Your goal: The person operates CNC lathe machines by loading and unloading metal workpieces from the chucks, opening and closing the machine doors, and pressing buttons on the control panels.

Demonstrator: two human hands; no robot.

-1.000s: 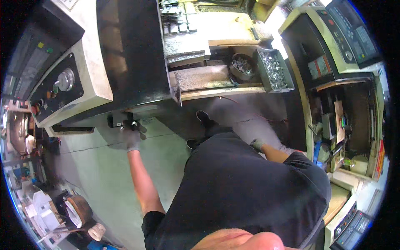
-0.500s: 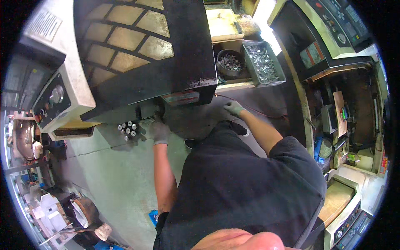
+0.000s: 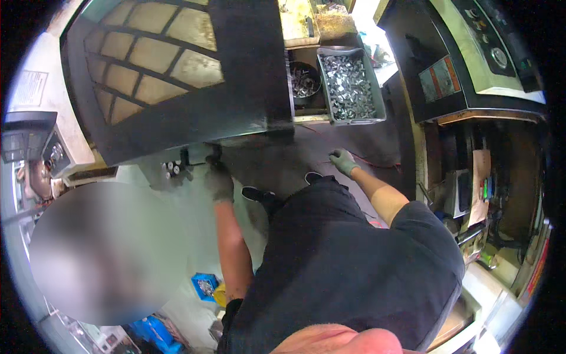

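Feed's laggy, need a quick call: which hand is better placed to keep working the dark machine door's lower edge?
Left, probably. The left hand is gloved and already at the lower edge of the dark door. The right hand hangs free over the floor, apart from it.

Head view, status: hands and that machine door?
Left gloved hand at lower edge of dark windowed machine door. Right gloved hand free, holding nothing. Grey bin of metal parts beyond.

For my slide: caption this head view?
Gloved left hand grips machine door edge; right hand hangs free beside parts bin.
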